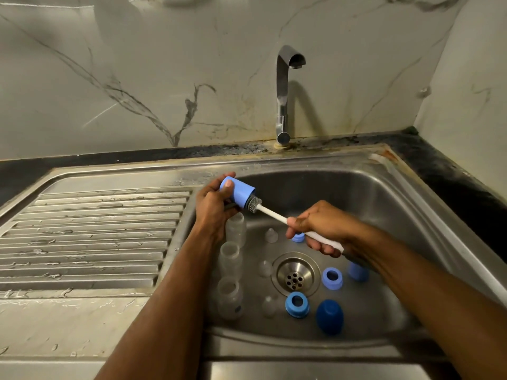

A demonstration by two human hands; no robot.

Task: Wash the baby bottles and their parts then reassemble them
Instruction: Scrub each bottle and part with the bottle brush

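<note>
the left hand (pixel 212 207) is curled round a light blue plastic bottle cap (pixel 238 192), holding it on its side over the left rim of the stainless steel sink (pixel 384 193) with the open mouth turned toward the other hand, likely so the brush can go straight in. the right hand (pixel 319 229) grips the white handle of a bottle brush (pixel 277 216), whose grey bristle head sits right at the cap's mouth, apparently scrubbing inside it. three clear plastic bottles (pixel 230 259) lie in a row along the basin's left wall. clear teats, blue screw rings (pixel 297 304) and a dark blue dome cap (pixel 329 316) are scattered around the drain (pixel 295 275), seemingly waiting their turn. the chrome tap (pixel 284 91) shows no water running. nothing is reassembled yet.
</note>
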